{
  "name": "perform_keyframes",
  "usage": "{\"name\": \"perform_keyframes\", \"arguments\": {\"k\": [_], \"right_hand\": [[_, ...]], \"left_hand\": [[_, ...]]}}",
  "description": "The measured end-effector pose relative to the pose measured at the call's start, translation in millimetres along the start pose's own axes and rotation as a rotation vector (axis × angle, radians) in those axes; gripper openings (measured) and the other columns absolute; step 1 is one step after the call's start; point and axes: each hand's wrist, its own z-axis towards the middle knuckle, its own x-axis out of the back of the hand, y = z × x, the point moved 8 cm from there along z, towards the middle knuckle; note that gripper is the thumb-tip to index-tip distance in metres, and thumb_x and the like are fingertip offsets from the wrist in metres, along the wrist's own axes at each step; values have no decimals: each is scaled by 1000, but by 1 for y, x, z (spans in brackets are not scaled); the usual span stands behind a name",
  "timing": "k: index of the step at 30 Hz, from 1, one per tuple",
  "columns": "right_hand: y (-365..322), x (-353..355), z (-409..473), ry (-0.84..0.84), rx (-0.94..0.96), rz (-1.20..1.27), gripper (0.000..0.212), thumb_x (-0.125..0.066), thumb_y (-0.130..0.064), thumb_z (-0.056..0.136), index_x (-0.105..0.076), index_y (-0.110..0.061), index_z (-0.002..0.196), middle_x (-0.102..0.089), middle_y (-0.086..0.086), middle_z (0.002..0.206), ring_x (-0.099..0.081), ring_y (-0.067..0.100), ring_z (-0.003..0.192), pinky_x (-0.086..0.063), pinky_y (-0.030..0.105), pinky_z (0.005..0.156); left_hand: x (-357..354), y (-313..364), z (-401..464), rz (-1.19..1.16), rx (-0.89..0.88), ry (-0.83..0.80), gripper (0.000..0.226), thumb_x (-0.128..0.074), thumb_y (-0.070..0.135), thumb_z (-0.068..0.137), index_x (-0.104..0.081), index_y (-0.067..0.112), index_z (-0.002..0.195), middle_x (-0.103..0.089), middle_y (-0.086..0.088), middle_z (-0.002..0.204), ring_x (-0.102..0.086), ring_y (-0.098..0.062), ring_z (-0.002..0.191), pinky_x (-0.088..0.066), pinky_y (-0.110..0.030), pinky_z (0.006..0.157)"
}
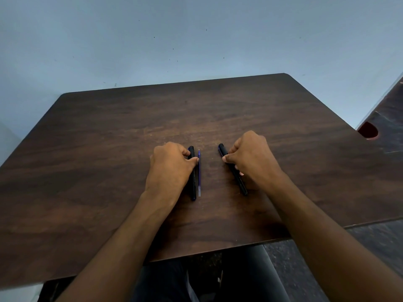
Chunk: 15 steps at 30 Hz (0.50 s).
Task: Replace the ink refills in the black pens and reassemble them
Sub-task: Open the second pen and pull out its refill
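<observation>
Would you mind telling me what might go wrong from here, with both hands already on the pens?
1. The loose blue refill lies right beside the left pen; as the left hand lifts that pen, its thumb could knock the refill and set it rolling.
2. The right hand pinches the right pen near its cap end, so the long free end may swing or slip on lifting.
3. Handling both pens at once leaves no spare hand to steady parts on the smooth table.

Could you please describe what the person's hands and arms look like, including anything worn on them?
Both the left hand and the right hand are bare, with no gloves, rings, watch or bracelets showing. The forearms are uncovered right to the frame's bottom edge, so no sleeves appear. No markings are visible.
</observation>
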Motion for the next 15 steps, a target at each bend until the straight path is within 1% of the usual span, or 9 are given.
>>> {"name": "perform_keyframes", "arguments": {"k": [2, 4, 7, 9, 10, 13, 15], "right_hand": [[-2, 0, 1, 2, 9, -17, 37, -77, -30, 89, -73, 1, 108, -75, 18, 105, -73, 32, 101, -60, 45, 90], [-2, 0, 2, 3, 13, -17, 36, -78, -30, 89, -73, 1, 108, -75, 17, 105, -72, 31, 101, -60, 45, 90], [-1, -1, 4, -8, -1, -20, 37, -77, -31, 89, -72, 0, 109, -74, 17, 106, -72, 30, 103, -59, 45, 91], [-1, -3, 5, -20, -12, -31, 38, -76, -32, 90, -71, -1, 111, -74, 17, 108, -71, 30, 104, -59, 44, 92], [-1, -3, 6, -19, -17, -30, 38, -76, -32, 90, -71, -2, 111, -74, 16, 107, -71, 30, 104, -59, 44, 92], [2, -2, 7, 1, -39, 3, 37, -78, -31, 88, -70, -3, 111, -74, 16, 106, -72, 29, 101, -60, 45, 90], [3, -1, 7, 21, -38, 24, 35, -79, -30, 87, -72, -3, 107, -74, 16, 103, -72, 29, 98, -61, 46, 88]], "left_hand": [[-1, 0, 0, 2, 6, -1, 36, -81, 41, 81, -76, 23, 111, -77, 0, 98, -59, -5, 73, -49, -19, 64], [-2, -1, 1, 4, 6, -2, 37, -80, 42, 82, -75, 24, 113, -77, 0, 99, -58, -4, 73, -42, -13, 56], [-3, -2, 1, 22, -1, -16, 39, -78, 44, 83, -74, 24, 116, -76, 1, 101, -51, 0, 62, -33, -8, 50], [-2, -3, 1, 43, -1, -8, 37, -78, 45, 83, -75, 23, 113, -76, 3, 96, -45, 3, 55, -30, -8, 47], [-1, -4, 1, 49, 2, 0, 34, -78, 45, 82, -77, 23, 109, -75, 5, 91, -46, 3, 54, -30, -9, 47], [0, -6, -1, 71, 14, -8, 32, -78, 46, 82, -78, 23, 104, -73, 5, 82, -49, 1, 56, -32, -11, 46], [0, -5, -1, 85, 19, -13, 34, -78, 48, 81, -78, 22, 102, -68, 7, 76, -48, 1, 55, -31, -12, 45]]}}
